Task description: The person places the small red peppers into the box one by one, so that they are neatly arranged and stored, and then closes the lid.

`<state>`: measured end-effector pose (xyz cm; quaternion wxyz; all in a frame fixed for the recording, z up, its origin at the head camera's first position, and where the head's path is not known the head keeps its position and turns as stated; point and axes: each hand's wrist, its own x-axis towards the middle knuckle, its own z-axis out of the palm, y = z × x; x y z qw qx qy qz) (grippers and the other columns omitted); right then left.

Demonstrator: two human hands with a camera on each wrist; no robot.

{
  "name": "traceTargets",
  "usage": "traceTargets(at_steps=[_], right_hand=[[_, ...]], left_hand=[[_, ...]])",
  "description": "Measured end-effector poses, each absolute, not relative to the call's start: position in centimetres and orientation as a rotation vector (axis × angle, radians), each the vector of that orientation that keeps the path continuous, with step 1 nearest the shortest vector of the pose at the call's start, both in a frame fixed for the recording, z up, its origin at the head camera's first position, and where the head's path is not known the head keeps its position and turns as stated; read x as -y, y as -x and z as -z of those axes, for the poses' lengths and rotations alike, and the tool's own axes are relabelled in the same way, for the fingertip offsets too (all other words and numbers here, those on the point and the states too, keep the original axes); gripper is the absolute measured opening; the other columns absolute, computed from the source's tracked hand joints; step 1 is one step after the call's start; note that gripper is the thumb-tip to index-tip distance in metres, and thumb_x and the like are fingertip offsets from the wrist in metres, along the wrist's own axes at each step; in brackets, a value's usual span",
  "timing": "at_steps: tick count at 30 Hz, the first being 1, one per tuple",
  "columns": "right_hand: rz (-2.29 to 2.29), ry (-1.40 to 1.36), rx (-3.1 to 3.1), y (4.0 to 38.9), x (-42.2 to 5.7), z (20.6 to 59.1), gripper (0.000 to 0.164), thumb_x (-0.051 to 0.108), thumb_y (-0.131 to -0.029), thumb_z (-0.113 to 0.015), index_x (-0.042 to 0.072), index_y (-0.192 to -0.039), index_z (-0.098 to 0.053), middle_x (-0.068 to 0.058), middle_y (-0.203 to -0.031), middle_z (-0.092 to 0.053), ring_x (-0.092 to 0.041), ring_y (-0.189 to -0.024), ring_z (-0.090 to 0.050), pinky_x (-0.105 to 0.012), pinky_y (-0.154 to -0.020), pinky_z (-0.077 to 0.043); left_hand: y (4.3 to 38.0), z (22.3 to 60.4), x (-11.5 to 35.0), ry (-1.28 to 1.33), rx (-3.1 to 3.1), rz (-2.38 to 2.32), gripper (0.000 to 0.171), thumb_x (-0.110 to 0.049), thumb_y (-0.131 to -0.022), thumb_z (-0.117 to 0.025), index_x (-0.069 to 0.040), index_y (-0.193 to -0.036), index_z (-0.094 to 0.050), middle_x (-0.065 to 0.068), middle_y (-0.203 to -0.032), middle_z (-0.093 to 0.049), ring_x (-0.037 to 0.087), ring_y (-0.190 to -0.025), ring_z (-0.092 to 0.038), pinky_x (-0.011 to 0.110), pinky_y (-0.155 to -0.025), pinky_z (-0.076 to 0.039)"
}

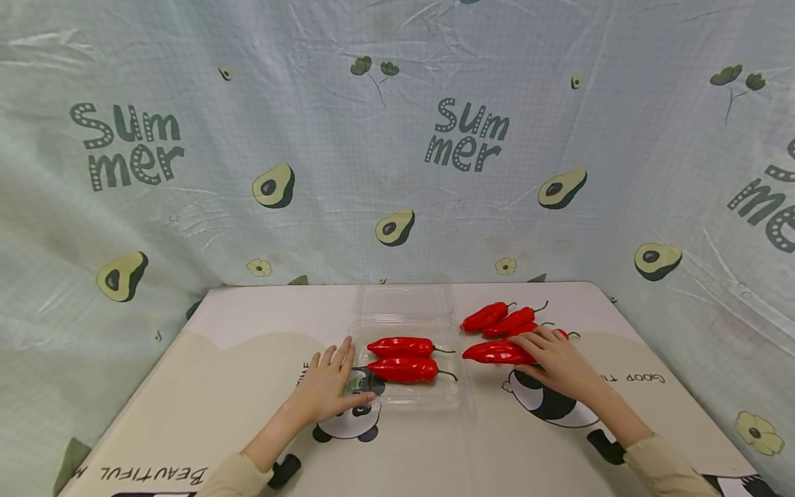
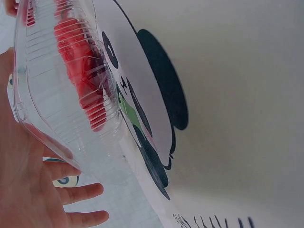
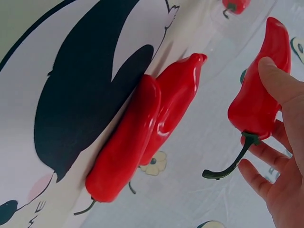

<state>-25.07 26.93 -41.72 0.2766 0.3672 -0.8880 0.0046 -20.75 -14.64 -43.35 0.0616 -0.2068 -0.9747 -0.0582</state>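
My right hand (image 1: 555, 361) holds a red chili pepper (image 1: 497, 353) with its thumb on one side and fingers on the other. In the right wrist view this pepper's dark green stem (image 3: 232, 166) hangs free below the fingers. Two more red peppers (image 3: 126, 142) lie side by side on the table there. My left hand (image 1: 327, 388) rests against the left side of a clear plastic box (image 1: 422, 398), fingers spread and straight. Inside the box lie two red peppers (image 1: 402, 370), parallel, stems toward the right. The box's ribbed wall shows in the left wrist view.
The box's clear lid (image 1: 405, 301) stands open toward the back. Several loose peppers (image 1: 486, 317) lie right of the box, some partly behind my right hand. A printed mat (image 1: 248, 393) covers the table, and a patterned curtain (image 1: 329, 138) hangs behind it.
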Motion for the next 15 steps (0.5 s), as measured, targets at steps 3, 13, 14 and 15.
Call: traceTargets(at_steps=[3,13,14,15], right_hand=[[-0.021,-0.992,2.385,25.1,-26.6,41.6,0.056,0.027,-0.062,-0.079,0.012,-0.112,-0.058,-0.003,-0.099,-0.063,-0.023,-0.096,-0.049,-0.040,-0.078,-0.045],[-0.052,-1.037,2.355,25.0,-25.6,41.6,0.055,0.031,-0.064,-0.077,0.014,-0.112,-0.057,-0.001,-0.098,-0.061,-0.021,-0.095,-0.048,-0.039,-0.077,-0.044],[-0.057,-1.043,2.350,25.0,-25.5,41.5,0.054,0.032,-0.065,-0.076,0.014,-0.112,-0.057,0.000,-0.098,-0.061,-0.020,-0.095,-0.048,-0.038,-0.076,-0.044],[-0.059,-1.047,2.345,25.0,-25.4,41.5,0.053,0.034,-0.066,-0.075,0.014,-0.112,-0.057,0.000,-0.098,-0.060,-0.019,-0.094,-0.048,-0.037,-0.075,-0.043]], left_hand=[[20.8,43.3,14.6,0.626,2.946,0.171,0.096,-0.070,-0.076,-0.042,0.004,-0.137,-0.029,0.017,-0.146,-0.025,0.040,-0.126,-0.033,0.057,-0.098,-0.028],[20.8,43.4,14.6,0.625,2.939,0.167,0.096,-0.070,-0.076,-0.042,0.004,-0.136,-0.030,0.017,-0.146,-0.025,0.039,-0.126,-0.033,0.057,-0.098,-0.028],[20.8,43.5,14.6,0.625,2.938,0.167,0.096,-0.070,-0.076,-0.042,0.004,-0.136,-0.030,0.017,-0.145,-0.026,0.039,-0.126,-0.033,0.057,-0.098,-0.028],[20.8,43.5,14.6,0.624,2.937,0.168,0.096,-0.070,-0.076,-0.042,0.004,-0.136,-0.030,0.017,-0.145,-0.026,0.039,-0.126,-0.033,0.057,-0.098,-0.028]])
